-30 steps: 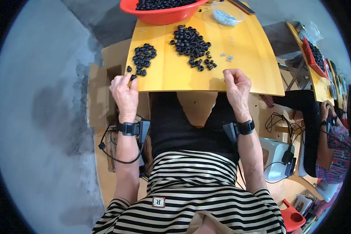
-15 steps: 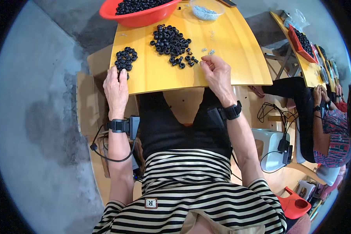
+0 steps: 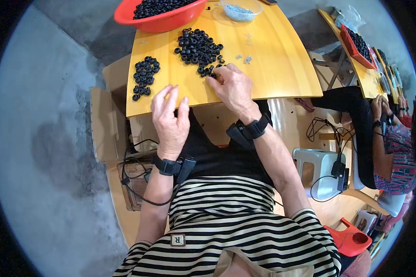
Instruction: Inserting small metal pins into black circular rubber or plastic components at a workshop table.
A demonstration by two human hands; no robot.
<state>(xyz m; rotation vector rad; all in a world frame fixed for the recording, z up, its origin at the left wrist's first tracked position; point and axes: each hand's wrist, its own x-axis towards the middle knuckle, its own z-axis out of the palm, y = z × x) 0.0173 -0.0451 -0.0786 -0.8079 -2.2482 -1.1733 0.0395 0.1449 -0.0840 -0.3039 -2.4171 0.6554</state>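
— What do your hands do, seen from the head camera?

— My right hand (image 3: 235, 87) rests on the yellow table (image 3: 282, 69), fingertips pinching at the near edge of the big pile of black rubber rings (image 3: 198, 48); whether a ring is actually gripped, I cannot tell.

— And the other?

— My left hand (image 3: 170, 121) hovers loose, fingers spread, holding nothing. The small pile of rings (image 3: 144, 76) lies at its eleven o'clock, the red basin (image 3: 158, 21) at twelve.
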